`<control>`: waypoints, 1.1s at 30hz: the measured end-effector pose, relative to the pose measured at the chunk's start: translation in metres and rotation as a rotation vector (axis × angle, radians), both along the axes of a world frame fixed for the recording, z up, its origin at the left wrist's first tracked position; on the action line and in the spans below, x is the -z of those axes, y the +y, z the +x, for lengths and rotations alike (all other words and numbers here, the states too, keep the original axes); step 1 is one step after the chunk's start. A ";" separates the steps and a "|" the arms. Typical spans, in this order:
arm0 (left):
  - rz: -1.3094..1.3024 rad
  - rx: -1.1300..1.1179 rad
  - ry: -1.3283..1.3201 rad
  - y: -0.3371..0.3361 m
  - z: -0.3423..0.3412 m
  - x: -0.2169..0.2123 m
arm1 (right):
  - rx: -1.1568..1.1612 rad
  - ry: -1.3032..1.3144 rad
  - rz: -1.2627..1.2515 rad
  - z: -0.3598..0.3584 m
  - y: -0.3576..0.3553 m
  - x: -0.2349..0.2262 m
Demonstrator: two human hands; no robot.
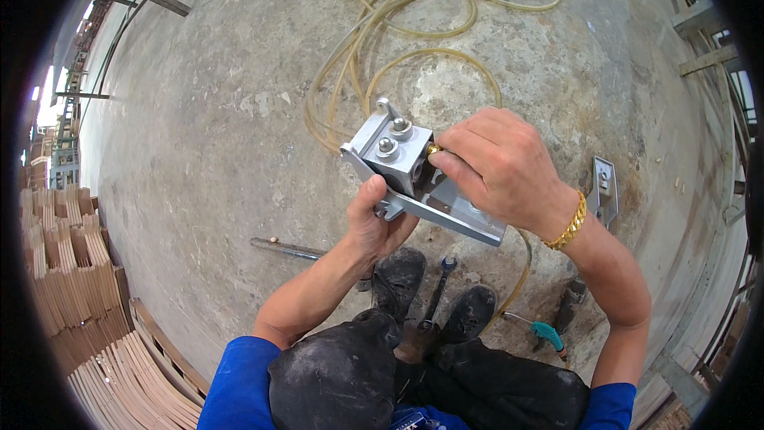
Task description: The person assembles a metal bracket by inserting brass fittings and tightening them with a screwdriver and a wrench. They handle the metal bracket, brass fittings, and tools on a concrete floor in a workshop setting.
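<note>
I see both hands up in front of me, over a bare concrete floor [207,135], and I take the grey metal block assembly [414,179] as my landmark. My left hand [376,223] grips it from below, thumb pressed up its near face, the grip shut on the lower corner of the assembly. My right hand [497,167] comes onto it from the right, fingertips pinched narrow on a small brass fitting [434,148] at the block's upper right side. A gold bracelet [570,224] sits on that wrist. The assembly is a block with two rounded nuts on top, fixed to a flat grey plate that slants down to the right.

I see no packages, labels or signs that I can make out.

Beyond the assembly, farther from me, loops of yellowish hose [414,24] lie coiled on the floor, one strand running down under the block. Below the assembly, between my dark shoes [434,287], lies a wrench [438,291]. Left of the shoes a dark metal rod [290,249] rests on the floor. Right of the assembly lies a second grey metal bracket [603,189], and below that a teal-handled tool [547,336].

The floor is stained, mottled grey concrete. Far left of the assembly stand stacks of thin curved wood strips [72,271]; metal framing lines the room's edges on both sides.
</note>
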State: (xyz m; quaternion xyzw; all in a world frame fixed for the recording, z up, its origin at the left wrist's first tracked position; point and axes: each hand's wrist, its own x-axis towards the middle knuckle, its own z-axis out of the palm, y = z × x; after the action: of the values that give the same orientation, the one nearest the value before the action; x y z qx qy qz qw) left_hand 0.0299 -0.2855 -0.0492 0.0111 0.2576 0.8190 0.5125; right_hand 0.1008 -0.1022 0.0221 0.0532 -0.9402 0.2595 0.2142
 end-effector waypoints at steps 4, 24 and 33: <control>-0.071 0.039 0.157 -0.003 -0.003 0.005 | -0.019 -0.059 -0.014 0.001 -0.001 -0.003; 0.003 0.042 0.033 0.000 0.003 0.001 | -0.004 -0.179 -0.235 0.003 0.008 0.005; 0.012 0.039 0.011 -0.003 0.003 0.004 | 0.029 -0.150 -0.256 0.007 0.004 0.011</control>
State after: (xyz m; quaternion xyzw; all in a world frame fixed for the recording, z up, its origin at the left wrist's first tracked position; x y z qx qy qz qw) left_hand 0.0333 -0.2884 -0.0531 0.0239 0.2552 0.8103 0.5270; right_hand 0.1080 -0.0982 0.0106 -0.0076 -0.9134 0.3776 0.1519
